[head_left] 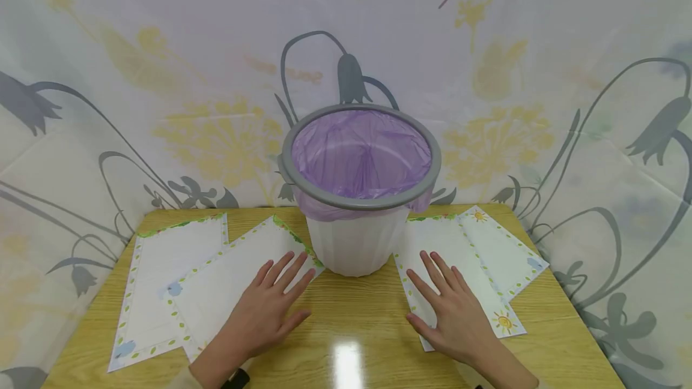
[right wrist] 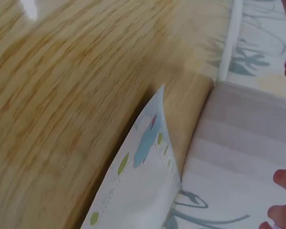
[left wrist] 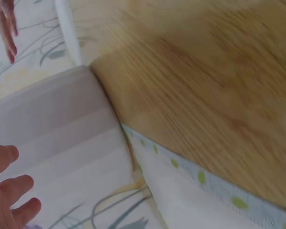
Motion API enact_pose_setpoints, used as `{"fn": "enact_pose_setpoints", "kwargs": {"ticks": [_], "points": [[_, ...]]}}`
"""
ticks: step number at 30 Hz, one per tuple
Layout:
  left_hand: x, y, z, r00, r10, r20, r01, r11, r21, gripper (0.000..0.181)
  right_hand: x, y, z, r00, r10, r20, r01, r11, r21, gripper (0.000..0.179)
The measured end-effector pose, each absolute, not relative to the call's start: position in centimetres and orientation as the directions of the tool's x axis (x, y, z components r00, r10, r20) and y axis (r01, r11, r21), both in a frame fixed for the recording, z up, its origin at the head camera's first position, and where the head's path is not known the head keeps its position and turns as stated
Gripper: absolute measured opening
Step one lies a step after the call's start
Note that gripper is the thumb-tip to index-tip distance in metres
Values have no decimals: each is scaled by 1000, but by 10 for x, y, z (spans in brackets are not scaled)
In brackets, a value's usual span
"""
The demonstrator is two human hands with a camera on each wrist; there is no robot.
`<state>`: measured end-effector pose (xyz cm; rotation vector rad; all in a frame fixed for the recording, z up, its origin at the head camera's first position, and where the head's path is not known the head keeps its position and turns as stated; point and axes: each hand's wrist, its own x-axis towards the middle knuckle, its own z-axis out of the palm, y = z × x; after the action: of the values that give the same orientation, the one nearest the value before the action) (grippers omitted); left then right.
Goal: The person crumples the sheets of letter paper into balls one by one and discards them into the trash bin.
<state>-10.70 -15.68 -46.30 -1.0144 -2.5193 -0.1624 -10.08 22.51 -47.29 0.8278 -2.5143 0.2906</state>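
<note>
Head view: one white bin point(head_left: 351, 245), which stood upright on the wood-grain table point(head_left: 346, 311) toward its far side, before you, with a grey rim point(head_left: 359, 202) and a purple liner point(head_left: 362, 164) that hung partly outside, below the rim. Paper sheets, four, leaf-bordered, in two overlapping pairs. The inner left sheet point(head_left: 221, 293) lay across the outer left sheet point(head_left: 157, 281), a corner just beside the bin's base; the inner right sheet point(head_left: 459, 251) lay across the outer right sheet point(head_left: 500, 257). Your left hand point(head_left: 273, 308) was over the inner left sheet, back upward, fingers straight and a little apart, thumb wide; a dark band point(head_left: 236, 379) showed at that wrist. Your right hand point(head_left: 451, 311) was over the inner right sheet, fingers extended, thumb likewise wide. Patterned cloth point(head_left: 243, 47) hung behind.

Left wrist view: fingertips of your left hand, spaced apart, stood at the left edge, before the bin's pale wall. Your right hand showed partly at top left.

Right wrist view: only fingertips of your right hand showed at the right edge; their bend could not be told there. A blue-printed sheet corner appeared slightly raised, near the bin, with shadow along its edge.
</note>
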Motion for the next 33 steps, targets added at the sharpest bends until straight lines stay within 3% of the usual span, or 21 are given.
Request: {"fn": "enact_pose_setpoints", "kwargs": {"ticks": [8, 17, 25, 33], "points": [[-109, -136, -465, -635, 578, 512, 713, 694, 101, 51, -99, 229, -483, -824, -361, 436, -500, 825, -262, 62], [-118, -100, -475, -676, 458, 577, 730, 524, 440, 40, -102, 240, -490, -912, -174, 372, -356, 788, -503, 52], [-133, -71, -489, -741, 478, 472, 653, 350, 672, 34, -109, 264, -499, -937, -48, 347, -262, 754, -603, 47], [-136, -40, -498, -815, 522, 250, 446, 291, 847, 37, -117, 286, -500, -967, 39, 253, -133, 770, -624, 46]]}}
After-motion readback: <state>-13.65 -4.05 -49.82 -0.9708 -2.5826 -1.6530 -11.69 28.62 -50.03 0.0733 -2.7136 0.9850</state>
